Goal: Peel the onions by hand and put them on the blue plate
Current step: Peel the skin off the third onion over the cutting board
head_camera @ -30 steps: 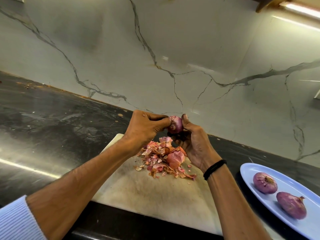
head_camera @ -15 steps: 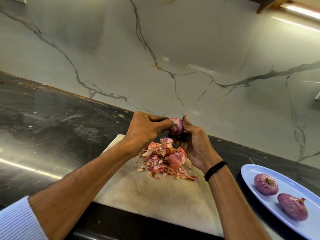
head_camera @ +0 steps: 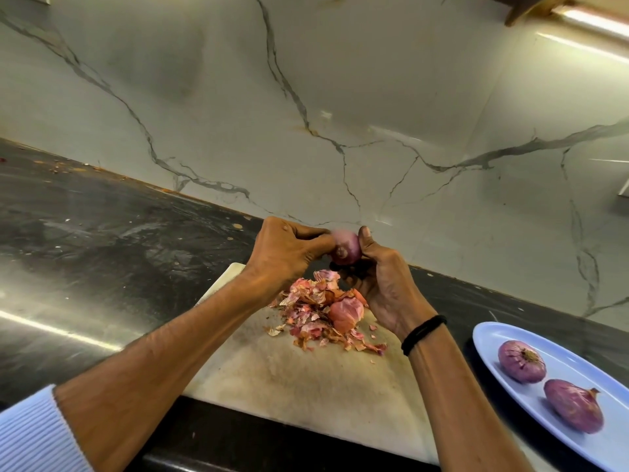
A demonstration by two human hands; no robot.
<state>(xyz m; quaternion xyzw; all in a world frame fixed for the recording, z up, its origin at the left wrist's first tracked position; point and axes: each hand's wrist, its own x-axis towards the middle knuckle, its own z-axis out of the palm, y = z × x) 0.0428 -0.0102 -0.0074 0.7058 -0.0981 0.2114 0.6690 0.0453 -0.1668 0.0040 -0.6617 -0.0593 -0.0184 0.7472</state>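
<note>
I hold a small purple onion point(head_camera: 346, 248) up above the cutting board point(head_camera: 306, 379). My right hand point(head_camera: 384, 284) cups it from below, thumb up along its right side. My left hand point(head_camera: 289, 253) has its fingers curled against the onion's left side, pinching at its skin. Below the hands lies a heap of pink onion skins point(head_camera: 323, 311) with a larger pale piece in it. At the right edge sits the blue plate point(head_camera: 493, 338), and on it lie two peeled onions point(head_camera: 521, 361) point(head_camera: 574, 405).
The board lies on a dark stone counter point(head_camera: 102, 240) that runs along a white marble wall point(head_camera: 340, 97). Small crumbs dot the counter's far left. A black band circles my right wrist.
Both hands and the onion have stayed in nearly the same place. The left fingers have shifted a little on the onion's skin.
</note>
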